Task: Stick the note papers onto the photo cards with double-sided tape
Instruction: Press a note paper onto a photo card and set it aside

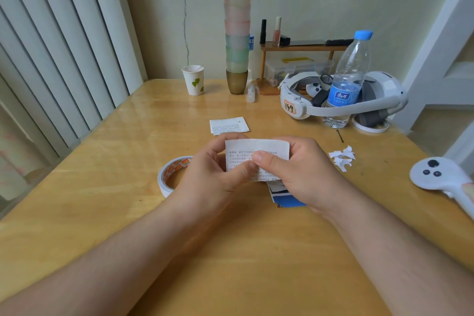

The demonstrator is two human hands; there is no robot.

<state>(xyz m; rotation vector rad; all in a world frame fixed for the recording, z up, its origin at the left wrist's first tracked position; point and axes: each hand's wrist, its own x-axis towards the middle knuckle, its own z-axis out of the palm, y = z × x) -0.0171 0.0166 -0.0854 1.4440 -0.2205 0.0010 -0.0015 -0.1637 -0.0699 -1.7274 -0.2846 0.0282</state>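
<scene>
Fingers of both hands around note paper

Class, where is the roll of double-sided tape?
In the head view, the tape roll lies on the table, just left of the left hand.

Both hands around a printed note paper above the table

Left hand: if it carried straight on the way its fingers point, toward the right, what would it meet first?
Probably the right hand, which grips the same note paper that the left hand pinches. Their fingertips nearly meet on it, though depth is unclear.
</scene>
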